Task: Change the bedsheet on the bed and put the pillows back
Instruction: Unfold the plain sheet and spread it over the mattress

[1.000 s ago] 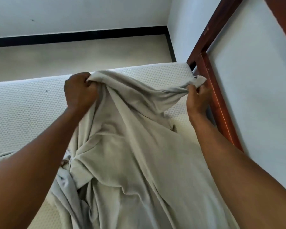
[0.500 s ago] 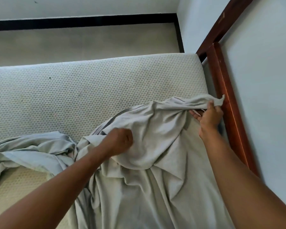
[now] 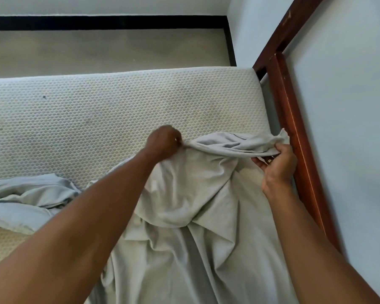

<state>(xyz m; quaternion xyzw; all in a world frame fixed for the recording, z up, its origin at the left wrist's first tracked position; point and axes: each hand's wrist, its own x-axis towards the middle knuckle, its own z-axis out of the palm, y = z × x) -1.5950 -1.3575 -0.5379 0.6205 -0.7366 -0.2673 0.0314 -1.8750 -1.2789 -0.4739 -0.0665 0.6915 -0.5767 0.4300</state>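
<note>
A pale grey bedsheet (image 3: 195, 198) lies crumpled over the near right part of a bare white mattress (image 3: 101, 113) with a honeycomb weave. My left hand (image 3: 164, 142) is closed on the sheet's far edge near the middle of the bed. My right hand (image 3: 276, 170) grips the same edge at its corner, close to the red-brown wooden bed frame (image 3: 294, 128). The edge hangs stretched between both hands. No pillows are in view.
A second bunch of the sheet (image 3: 24, 198) lies at the left. The bed frame runs along a pale wall (image 3: 349, 106) on the right. Beyond the mattress's far edge is beige floor (image 3: 97, 49) with a black skirting strip.
Both hands have come down from a raised position. My left hand then moved away from me and to the right along the sheet's edge; my right hand stayed by the frame.
</note>
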